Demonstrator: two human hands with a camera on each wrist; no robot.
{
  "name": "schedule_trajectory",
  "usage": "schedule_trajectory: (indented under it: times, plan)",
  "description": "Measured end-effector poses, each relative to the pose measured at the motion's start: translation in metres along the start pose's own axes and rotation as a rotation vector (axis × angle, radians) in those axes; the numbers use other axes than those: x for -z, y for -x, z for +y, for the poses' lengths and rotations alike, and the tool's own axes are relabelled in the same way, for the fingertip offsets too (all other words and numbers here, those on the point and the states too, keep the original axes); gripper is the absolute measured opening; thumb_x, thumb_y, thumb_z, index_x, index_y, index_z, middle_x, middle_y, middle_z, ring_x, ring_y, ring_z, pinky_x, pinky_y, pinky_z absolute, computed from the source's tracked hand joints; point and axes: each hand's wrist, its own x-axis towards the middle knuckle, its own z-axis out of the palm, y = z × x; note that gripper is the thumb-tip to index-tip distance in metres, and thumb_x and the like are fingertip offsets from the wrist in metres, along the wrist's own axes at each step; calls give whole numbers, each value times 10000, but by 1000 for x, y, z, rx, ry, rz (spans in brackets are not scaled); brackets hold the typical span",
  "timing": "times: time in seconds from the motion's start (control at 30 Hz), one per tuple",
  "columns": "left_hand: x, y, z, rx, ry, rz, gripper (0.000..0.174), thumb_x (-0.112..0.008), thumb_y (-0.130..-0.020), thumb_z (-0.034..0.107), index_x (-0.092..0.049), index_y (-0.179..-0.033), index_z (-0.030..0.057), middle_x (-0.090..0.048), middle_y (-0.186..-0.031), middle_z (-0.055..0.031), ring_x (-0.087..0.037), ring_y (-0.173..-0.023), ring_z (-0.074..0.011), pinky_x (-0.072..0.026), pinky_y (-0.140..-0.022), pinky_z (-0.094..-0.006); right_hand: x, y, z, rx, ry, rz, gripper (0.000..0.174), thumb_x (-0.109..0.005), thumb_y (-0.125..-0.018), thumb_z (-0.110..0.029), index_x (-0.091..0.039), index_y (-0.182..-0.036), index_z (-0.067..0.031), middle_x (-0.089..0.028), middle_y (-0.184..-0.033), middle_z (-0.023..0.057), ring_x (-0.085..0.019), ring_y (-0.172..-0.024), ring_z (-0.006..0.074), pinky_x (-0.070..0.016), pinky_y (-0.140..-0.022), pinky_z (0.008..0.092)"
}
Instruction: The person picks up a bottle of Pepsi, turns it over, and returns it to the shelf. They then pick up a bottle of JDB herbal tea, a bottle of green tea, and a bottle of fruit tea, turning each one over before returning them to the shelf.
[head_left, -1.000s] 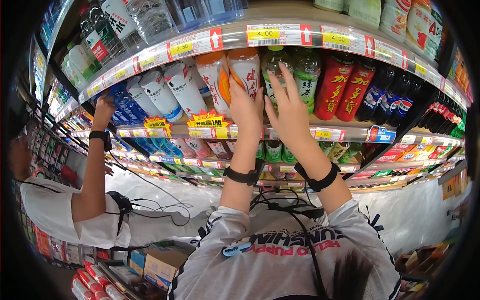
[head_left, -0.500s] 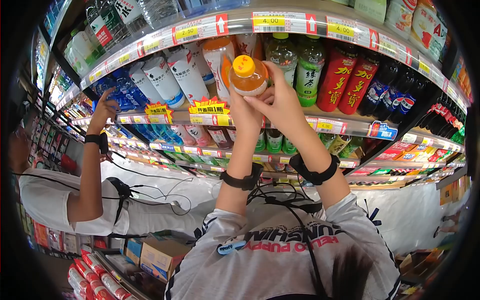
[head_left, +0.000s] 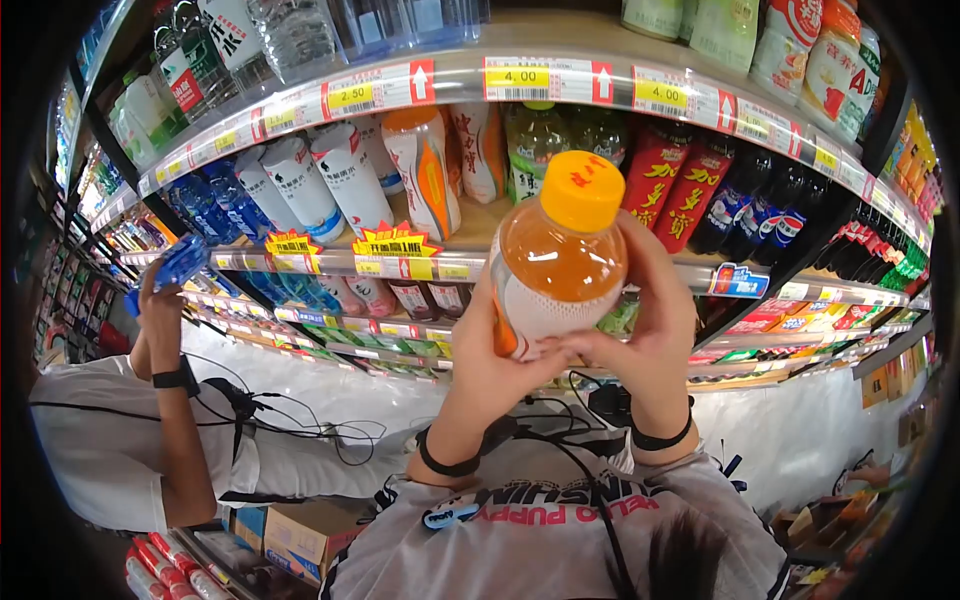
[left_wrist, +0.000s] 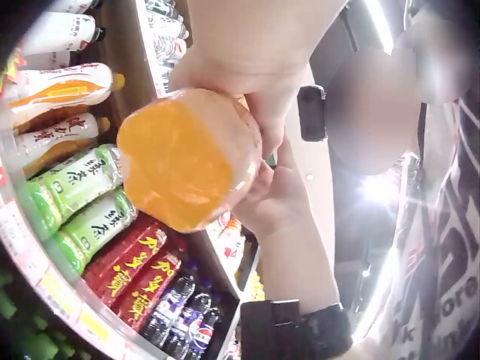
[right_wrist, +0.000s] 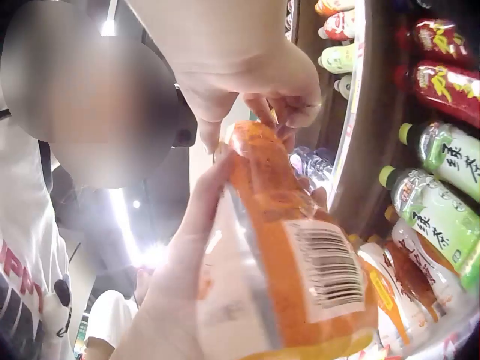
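Note:
Both hands hold a plastic bottle of orange drink (head_left: pixel 560 265) in front of the chest, its orange cap tilted up toward the head camera. My left hand (head_left: pixel 492 365) grips its lower left side. Around the right side curl the fingers of my right hand (head_left: pixel 655 335), with the thumb across the front. A white-and-orange label wraps the bottle, and its barcode (right_wrist: pixel 324 270) shows in the right wrist view. In the left wrist view the bottle's base faces the camera. Similar white-and-orange bottles (head_left: pixel 422 170) stand on the shelf just beyond.
White bottles (head_left: pixel 352 175), green tea bottles (left_wrist: pixel 75 180), red bottles (head_left: pixel 655 175) and dark cola bottles (head_left: pixel 770 210) line the shelf. A price rail (head_left: pixel 450 80) runs above them. At left, another person (head_left: pixel 110 440) holds a blue bottle (head_left: pixel 183 260). Cartons (head_left: pixel 300 535) lie behind.
Both hands were reaching into the shelf, then held the orange drink bottle near it. Now they have brought it back, closer to the head camera. The other person has lifted a blue bottle.

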Motion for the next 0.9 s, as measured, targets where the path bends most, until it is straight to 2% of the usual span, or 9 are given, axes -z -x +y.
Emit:
schedule_trajectory:
  times: [0.03, 0.13, 0.17, 0.27, 0.4, 0.43, 0.47, 0.63, 0.9]
  plan:
    - [0, 6, 5, 46, 41, -54, 836, -746, -631, 105, -266, -1300, -42, -474, -1209, -135, -495, -1085, -200, -400, -903, -318, 2, 0, -4, 83, 34, 2, 755, -813, -555, -253, -476, -1168, 32, -545, -1115, 150, -570, -875, 171, -456, -676, 291]
    - [-2, 22, 19, 148, 345, -235, 861, -741, -641, 100, -226, -1319, -24, -463, -1216, -127, -474, -1101, -187, -374, -927, -323, 8, 8, -4, 131, -56, -108, 924, -832, -512, -316, -382, -1229, 54, -483, -1188, 160, -477, -1091, 253, -376, -900, 360]
    - [0, 26, 21, 199, 382, -331, 880, -739, -639, 85, -203, -1331, -9, -453, -1225, -116, -443, -1124, -180, -344, -953, -332, 9, 12, -4, 96, -144, -148, 1006, -843, -492, -325, -324, -1260, 65, -453, -1223, 165, -461, -1127, 253, -353, -940, 361]
    - [3, 38, 10, 323, 523, -484, 861, -751, -635, 92, -240, -1322, -3, -450, -1229, -102, -422, -1134, -168, -328, -963, -332, 11, 21, -4, 41, -418, -216, 1189, -873, -435, -326, -181, -1316, 71, -404, -1259, 224, -455, -1148, 291, -344, -970, 377]
    - [5, 53, -35, 199, 732, -748, 859, -777, -618, 138, -288, -1307, -13, -443, -1247, -87, -418, -1126, -145, -320, -960, -311, 5, 30, -19, -116, -742, -185, 1217, -888, -397, -326, -172, -1294, 78, -378, -1236, 308, -487, -1090, 347, -417, -889, 416]
    - [6, 55, -48, 101, 694, -800, 862, -764, -643, 213, -273, -1315, -11, -452, -1238, -109, -456, -1104, -175, -371, -929, -340, 6, 29, -19, -88, -759, -213, 1195, -888, -401, -321, -188, -1283, 78, -379, -1231, 312, -494, -1075, 350, -426, -873, 419]
    - [5, 60, -54, 85, 699, -835, 857, -760, -647, 219, -274, -1315, -11, -454, -1236, -110, -459, -1100, -177, -375, -924, -340, 6, 29, -20, -58, -743, -237, 1176, -888, -403, -316, -199, -1271, 79, -380, -1227, 314, -501, -1062, 353, -432, -863, 421]
    - [6, 68, -44, 139, 734, -827, 831, -737, -669, 247, -277, -1311, -10, -462, -1222, -116, -478, -1078, -186, -396, -899, -344, 5, 31, -27, 61, -543, -300, 1110, -885, -412, -283, -223, -1233, 65, -388, -1221, 306, -520, -1023, 343, -441, -839, 408]
    - [6, 74, -27, 218, 773, -702, 792, -701, -704, 293, -282, -1305, -7, -475, -1201, -124, -507, -1043, -200, -429, -860, -350, 1, 42, -37, 62, -467, -280, 1072, -865, -454, -281, -219, -1255, 20, -388, -1238, 281, -499, -1060, 319, -420, -867, 407]
